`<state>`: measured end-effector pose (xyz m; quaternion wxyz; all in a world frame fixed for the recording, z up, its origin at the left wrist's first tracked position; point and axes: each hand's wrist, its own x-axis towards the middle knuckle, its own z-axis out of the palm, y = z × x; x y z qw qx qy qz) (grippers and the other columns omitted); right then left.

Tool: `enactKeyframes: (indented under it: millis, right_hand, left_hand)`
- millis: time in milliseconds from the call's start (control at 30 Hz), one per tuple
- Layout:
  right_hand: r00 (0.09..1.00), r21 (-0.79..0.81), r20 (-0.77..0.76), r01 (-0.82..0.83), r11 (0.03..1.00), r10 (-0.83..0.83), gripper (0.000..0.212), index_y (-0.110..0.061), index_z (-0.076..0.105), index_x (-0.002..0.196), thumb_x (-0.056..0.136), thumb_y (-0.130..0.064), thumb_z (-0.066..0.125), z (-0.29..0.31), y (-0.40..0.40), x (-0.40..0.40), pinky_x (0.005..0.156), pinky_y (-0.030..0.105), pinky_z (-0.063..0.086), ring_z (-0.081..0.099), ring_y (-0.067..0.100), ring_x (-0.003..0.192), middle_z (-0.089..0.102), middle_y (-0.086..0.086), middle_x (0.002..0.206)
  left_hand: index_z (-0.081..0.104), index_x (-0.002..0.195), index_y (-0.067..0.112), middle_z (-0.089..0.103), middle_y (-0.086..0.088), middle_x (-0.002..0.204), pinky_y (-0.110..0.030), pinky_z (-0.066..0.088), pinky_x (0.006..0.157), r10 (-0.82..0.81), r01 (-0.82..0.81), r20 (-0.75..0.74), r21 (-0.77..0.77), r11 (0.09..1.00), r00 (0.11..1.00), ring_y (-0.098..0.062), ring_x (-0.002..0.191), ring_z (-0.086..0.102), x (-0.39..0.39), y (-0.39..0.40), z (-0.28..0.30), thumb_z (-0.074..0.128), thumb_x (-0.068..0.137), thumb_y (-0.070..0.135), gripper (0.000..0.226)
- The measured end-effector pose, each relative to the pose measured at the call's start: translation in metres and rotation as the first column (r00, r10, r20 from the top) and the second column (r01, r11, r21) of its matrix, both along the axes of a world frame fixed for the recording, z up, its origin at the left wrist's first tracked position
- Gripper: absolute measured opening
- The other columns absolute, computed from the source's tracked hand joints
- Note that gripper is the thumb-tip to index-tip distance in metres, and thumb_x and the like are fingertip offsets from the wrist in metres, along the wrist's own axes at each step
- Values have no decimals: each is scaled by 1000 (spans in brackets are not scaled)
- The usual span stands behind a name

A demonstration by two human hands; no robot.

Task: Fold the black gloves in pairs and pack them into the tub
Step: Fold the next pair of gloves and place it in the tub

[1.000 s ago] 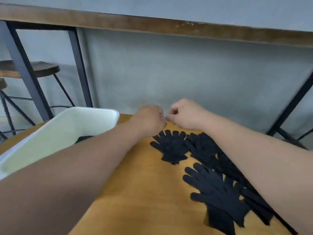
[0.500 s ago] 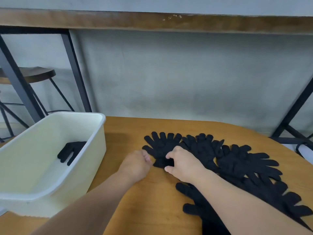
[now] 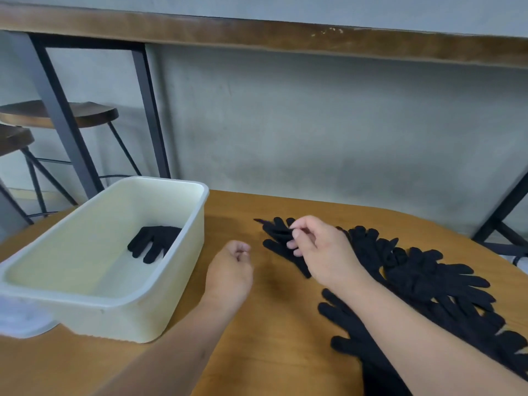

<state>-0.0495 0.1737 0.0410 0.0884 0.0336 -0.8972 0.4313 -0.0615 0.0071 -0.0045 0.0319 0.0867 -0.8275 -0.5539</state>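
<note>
Wooden table (image 3: 271, 324) is filling my lower frame; my right hand (image 3: 320, 252) is pinching a black glove (image 3: 278, 238) at centre, left hand (image 3: 231, 270) curling empty beside the tub (image 3: 183, 252).

Single head-worn wide-angle view, looking forward and down from close above the wooden surface (image 3: 257, 352), both forearms entering from 6 o'clock, tub (image 3: 160, 315) near at 9 o'clock, gloves (image 3: 423, 275) at 3 o'clock, grey wall (image 3: 314, 124) and a shelf edge (image 3: 257, 32) filling 12 o'clock.

Black gloves (image 3: 423, 278); cream tub (image 3: 120, 307); orange-brown wood-grain table (image 3: 257, 352); grey wall (image 3: 314, 124)
</note>
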Motion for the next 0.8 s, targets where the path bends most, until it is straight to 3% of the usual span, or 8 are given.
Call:
enactKeyframes:
  millis: [67, 167, 267, 400, 500, 600, 700, 800]
  right_hand:
    - [996, 122, -9, -89, 989, 90, 15, -31, 63, 100, 100, -26, 50, -13, -11, 29, 68, 17, 50, 62, 0, 77, 66, -13, 86]
    - [959, 284, 168, -269, 920, 229, 15, -31, 68, 100, 98, -27, 54, -55, -24, 62, 73, 15, 47, 55, -2, 79, 59, -19, 97]
    - [928, 228, 291, -304, 925, 233, 13, -28, 71, 92, 95, -28, 58, -74, -29, 71, 75, 20, 51, 54, 3, 72, 56, -23, 107]
    - [884, 104, 413, -284, 953, 218, 13, -33, 73, 85, 89, -33, 61, -56, -24, 57, 69, 27, 54, 57, 4, 64, 68, -16, 88]
    - [953, 310, 299, -153, 938, 56, 23, -35, 72, 102, 94, -22, 55, -49, -8, 23, 87, 28, 53, 62, 5, 93, 67, -14, 108]
    - [979, 582, 188, -42, 812, -84, 46, -26, 58, 134, 93, -8, 51, -46, 14, -16, 100, 35, 48, 54, 20, 122, 51, -4, 140]
    - [946, 705, 297, -129, 697, -126, 51, -24, 48, 143, 94, -12, 53, -49, 31, -47, 98, 36, 49, 52, 25, 124, 48, 0, 143]
    - [957, 752, 264, -129, 647, -116, 30, -22, 69, 120, 96, -17, 51, -55, 38, -62, 83, 31, 52, 62, 22, 102, 65, 1, 116]
  left_hand:
    - [58, 105, 28, 64, 4, 95, -22, 47, 68, 41, -43, -75, -31, 999, 996, -12, 86, 62, 14, -8, -3, 40, 101, 16, 22]
    - [58, 106, 27, 60, 6, 103, -15, 40, 68, 31, -38, -63, -114, 993, 998, -7, 91, 58, 33, -19, -20, 39, 101, 13, 24]
    - [58, 105, 28, 56, 8, 107, -15, 41, 73, -60, 52, -24, -265, 963, 998, -4, 92, 56, 48, -29, -43, 46, 98, 15, 19]
    - [60, 114, 29, 48, 16, 112, -17, 38, 95, -235, 137, -115, -545, 827, 965, -4, 109, 45, 56, -35, -57, 55, 94, 33, 21]
    - [58, 122, 30, 44, 18, 116, -16, 33, 99, -343, 176, -150, -634, 753, 927, -4, 111, 40, 56, -33, -53, 52, 94, 40, 29]
    - [57, 124, 30, 44, 19, 116, -17, 32, 98, -416, 211, -146, -686, 697, 898, -5, 110, 38, 52, -33, -48, 47, 97, 42, 31]
    - [59, 121, 29, 47, 17, 117, -18, 33, 98, -427, 235, -127, -680, 695, 895, -6, 111, 39, 47, -38, -49, 47, 97, 43, 31]
    - [59, 119, 31, 47, 19, 116, -16, 34, 96, -422, 247, -119, -657, 712, 899, -4, 109, 40, 45, -43, -51, 50, 95, 44, 28]
